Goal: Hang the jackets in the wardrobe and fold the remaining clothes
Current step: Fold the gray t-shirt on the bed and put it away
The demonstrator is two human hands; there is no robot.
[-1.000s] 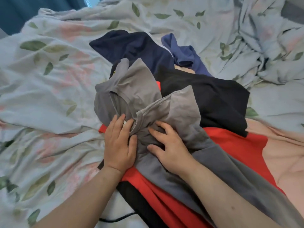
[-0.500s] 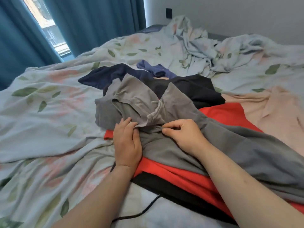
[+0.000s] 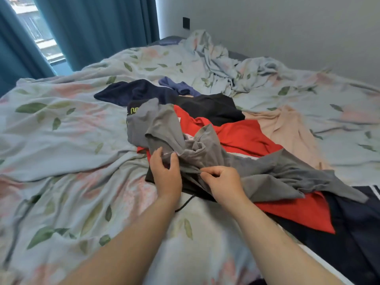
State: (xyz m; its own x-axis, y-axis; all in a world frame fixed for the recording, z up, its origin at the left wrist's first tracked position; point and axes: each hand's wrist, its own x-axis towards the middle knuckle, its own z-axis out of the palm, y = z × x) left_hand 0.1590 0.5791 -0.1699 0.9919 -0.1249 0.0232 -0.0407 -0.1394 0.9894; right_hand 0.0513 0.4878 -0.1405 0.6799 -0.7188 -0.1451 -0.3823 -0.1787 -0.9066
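1. Grey, thin knit fabric is now gathered into a tighter bunch than half a second ago: the grey T-shirt (image 3: 205,153) has been drawn toward the near edge of the bed, and the red garment (image 3: 242,136) under it is uncovered over a wider area.
2. A fold of the grey cloth is pinched by the left hand (image 3: 167,176) between thumb and curled fingertips.
3. A second fold, just beside the first, is gripped by the right hand (image 3: 223,183), its fingers curled closed round the fabric.
4. The shirt is seen lying on top of the clothes pile in the middle of the bed, its body trailing limply to the right (soft, creased, no stiffness).
5. Beneath it, the flat red garment, a black garment (image 3: 213,108), a navy garment (image 3: 131,91) and a beige garment (image 3: 287,128) are overlapped.
6. All are spread on a rumpled, leaf-printed pale bedsheet (image 3: 67,128).
7. Teal curtains (image 3: 98,27) are hung behind.
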